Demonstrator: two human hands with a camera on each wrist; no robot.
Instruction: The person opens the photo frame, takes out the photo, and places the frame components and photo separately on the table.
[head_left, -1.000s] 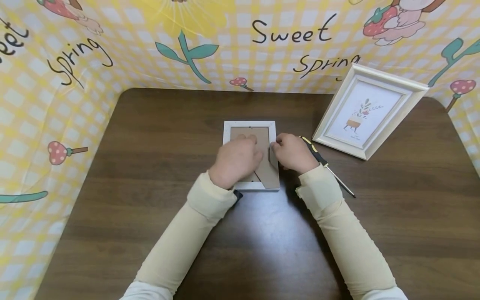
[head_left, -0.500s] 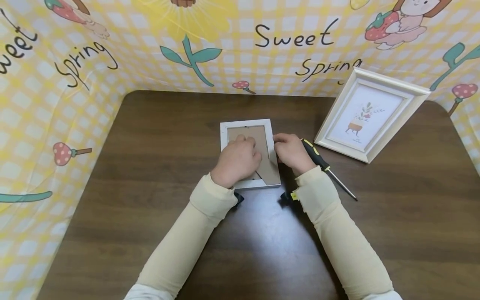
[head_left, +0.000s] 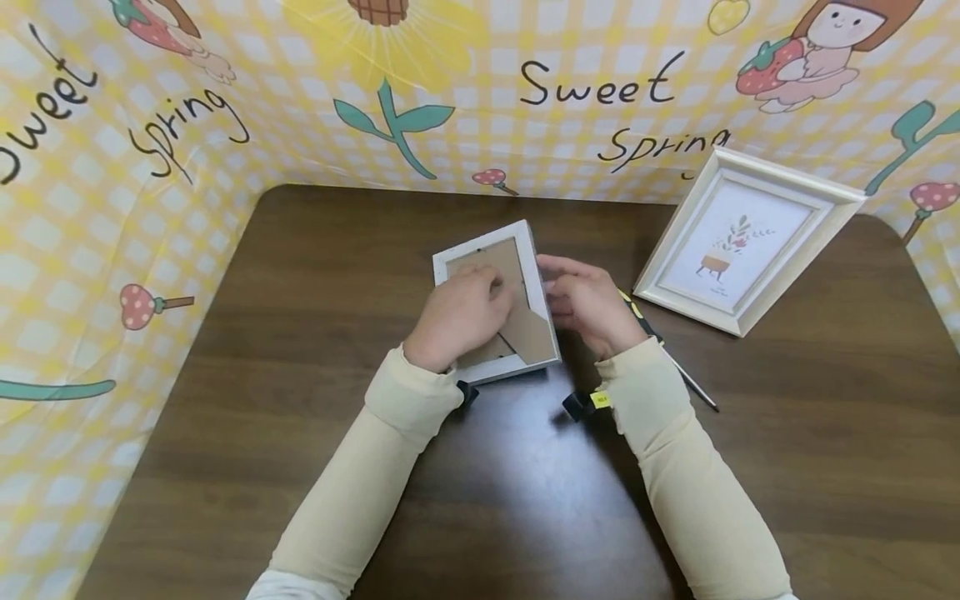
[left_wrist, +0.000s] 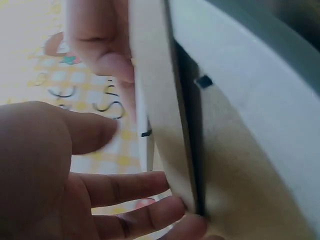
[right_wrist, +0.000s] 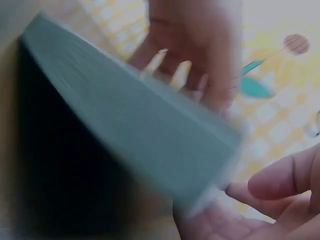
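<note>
A small white picture frame (head_left: 536,287) lies face down, raised at a tilt near the middle of the table. Its tan backing board (head_left: 534,337) faces up. My left hand (head_left: 461,312) is over the back, with its fingertips bent at the edge of the folding stand (left_wrist: 162,115); in the left wrist view the thumb is apart from it. To the frame's right is my right hand (head_left: 588,304), fingers extended toward the side edge and thumb apart. The right wrist view is blurred and shows the frame's side (right_wrist: 135,115) close up.
At the back right stands a larger white picture frame (head_left: 750,242) with a potted-plant print. A screwdriver (head_left: 696,385) lies beside my right wrist, its handle partly hidden. Yellow checked cloth (head_left: 300,150) surrounds the brown table (head_left: 315,275).
The small frame has turned counterclockwise and tilted up off the table. My right hand's fingers have straightened and spread at its side. The view has shifted slightly.
</note>
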